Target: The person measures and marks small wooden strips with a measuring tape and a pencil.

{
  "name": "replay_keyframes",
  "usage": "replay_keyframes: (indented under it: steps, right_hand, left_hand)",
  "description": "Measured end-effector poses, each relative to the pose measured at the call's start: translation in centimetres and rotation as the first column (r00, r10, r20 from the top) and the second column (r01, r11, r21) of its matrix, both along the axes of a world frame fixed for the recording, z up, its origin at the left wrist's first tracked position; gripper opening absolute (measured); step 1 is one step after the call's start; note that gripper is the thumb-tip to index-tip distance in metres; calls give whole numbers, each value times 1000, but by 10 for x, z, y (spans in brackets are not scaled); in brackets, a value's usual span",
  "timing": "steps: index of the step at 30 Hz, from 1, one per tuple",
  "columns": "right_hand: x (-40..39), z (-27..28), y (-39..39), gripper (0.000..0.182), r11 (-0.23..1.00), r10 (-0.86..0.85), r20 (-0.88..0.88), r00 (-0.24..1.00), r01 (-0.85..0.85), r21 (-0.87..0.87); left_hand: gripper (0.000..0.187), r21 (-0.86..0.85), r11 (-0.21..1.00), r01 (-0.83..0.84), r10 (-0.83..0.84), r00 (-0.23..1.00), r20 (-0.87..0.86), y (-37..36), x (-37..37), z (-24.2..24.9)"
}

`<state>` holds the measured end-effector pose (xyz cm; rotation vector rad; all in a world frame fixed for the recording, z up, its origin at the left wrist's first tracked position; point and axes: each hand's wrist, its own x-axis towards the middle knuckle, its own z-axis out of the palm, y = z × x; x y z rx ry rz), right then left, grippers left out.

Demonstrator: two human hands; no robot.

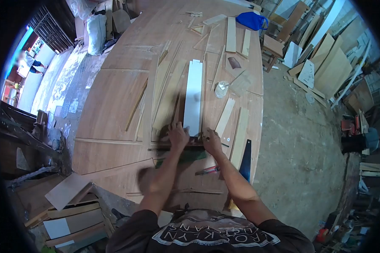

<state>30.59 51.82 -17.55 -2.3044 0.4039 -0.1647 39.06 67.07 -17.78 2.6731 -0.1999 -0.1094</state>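
Observation:
A long white board (194,95) lies lengthwise on the wooden work table (109,109), its near end between my hands. My left hand (178,135) is bent at the board's near left corner, with the thumb against its edge. At the near right corner, my right hand (212,141) has its fingers curled together; what they pinch is too small to make out. A dark narrow strip (169,149) lies crosswise just below the hands. Closer to me are a red-handled tool (207,170) and a handsaw (246,158) with a dark blade.
Pale wood strips (226,114) lie on both sides of the board. A jar (221,89) of whitish stuff stands to the right, near a brown curved piece (234,63). A blue bag (252,21) sits at the far right corner. Boards (331,63) lean beyond the concrete floor.

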Motion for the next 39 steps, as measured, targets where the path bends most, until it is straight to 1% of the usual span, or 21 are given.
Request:
replay_keyframes:
  steps: [1,2,3,5,6,8,9,11,15,17,21,23,24,26,27,29,30,32,36,38,39]
  right_hand:
    - [10,-10,3,46,999,-34,0,999,34,-12]
    - [19,-20,4,51,991,-7,-104,995,20,130]
    - [24,-23,8,51,991,-12,-101,995,26,134]
    - [29,-29,16,51,997,22,-169,985,-34,-69]
    - [28,-28,17,51,997,21,-174,984,-33,-66]
    - [24,-26,20,47,991,9,2,1000,-8,-134]
    - [25,-28,18,47,992,6,-3,1000,-6,-129]
    - [29,-37,7,42,999,28,65,998,-26,-35]
    - [32,-43,-9,36,991,121,112,986,-126,39]
    - [32,-32,-8,30,988,132,128,983,-140,59]
    - [34,-30,-1,27,999,32,126,992,-37,40]
    - [36,-30,-1,33,994,44,106,993,-54,93]
    - [36,-28,-2,33,994,43,101,994,-52,91]
    - [34,-22,-7,44,977,61,17,998,-63,204]
    - [33,-25,-11,44,978,59,15,998,-61,198]
    - [30,-31,-18,55,952,11,21,1000,-17,304]
    - [29,-25,-23,55,953,8,19,1000,-14,301]
    - [29,-12,-32,59,768,9,-130,992,76,636]
    - [26,-3,-40,59,699,47,-189,981,103,707]
    - [27,-1,-32,58,708,16,-72,997,39,705]
    - [27,-6,-30,58,708,17,-73,997,39,706]
  left_hand:
    - [56,-58,998,-27,25,999,-23,-9,-4,-5]
    - [59,-116,992,-53,48,998,-47,-16,-3,-9]
    - [59,-113,993,-47,42,998,-44,-21,-1,-18]
    - [61,-156,968,-199,211,975,66,-26,1,-39]
    - [61,-152,968,-198,209,976,61,-26,2,-35]
    - [61,-169,949,-266,257,964,-70,-24,4,-28]
    - [61,-164,951,-264,255,964,-73,-23,4,-14]
    - [59,-32,970,-240,237,968,-85,-26,0,17]
    - [60,-41,964,-262,256,960,-116,-39,2,-3]
    - [59,-167,921,-351,297,912,-283,-37,12,-21]
    - [55,-237,901,-364,271,897,-351,-37,11,5]
    - [57,-259,922,-289,252,953,-167,-43,3,8]
    - [57,-260,921,-289,250,953,-173,-44,-1,2]
    - [55,-160,980,-119,148,972,184,-48,-9,-16]
    - [55,-166,979,-117,147,972,182,-48,-11,-22]
    - [49,-162,986,47,11,939,344,-47,-12,-35]
    - [49,-165,985,50,10,939,343,-49,-13,-29]
    - [34,-115,990,79,-53,976,213,-48,-16,-15]
    - [26,-189,981,30,-3,990,144,-57,-11,2]
    - [30,-411,907,89,-71,996,57,-63,-6,5]
    - [30,-410,908,88,-71,996,57,-64,-2,-1]
